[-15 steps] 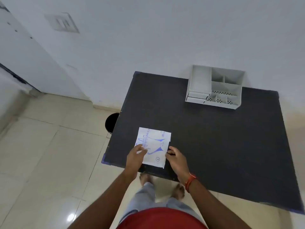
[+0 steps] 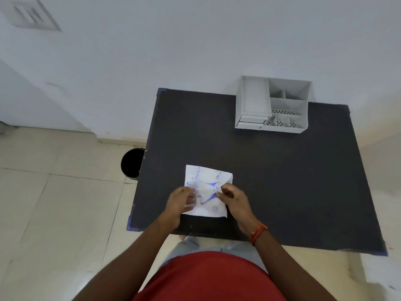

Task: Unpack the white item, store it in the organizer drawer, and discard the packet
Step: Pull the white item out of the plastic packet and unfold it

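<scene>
A white packet [image 2: 208, 181] with blue print lies near the front left of the black table [image 2: 282, 181]. My left hand [image 2: 181, 202] pinches its left edge, where a clear film lifts over the fingers. My right hand [image 2: 233, 197] grips the packet's right part with curled fingers. The white item inside cannot be made out. The grey organizer [image 2: 273, 103] with small drawers [image 2: 250, 122] at its front left stands at the table's far edge, against the wall.
A black bin [image 2: 132, 162] stands on the tiled floor beside the table's left edge. A white wall runs behind the table. My legs and red shirt are below the table's near edge.
Both hands have slid further onto the packet and now pinch it; its left edge has lifted. The packet stays in the same place on the table.
</scene>
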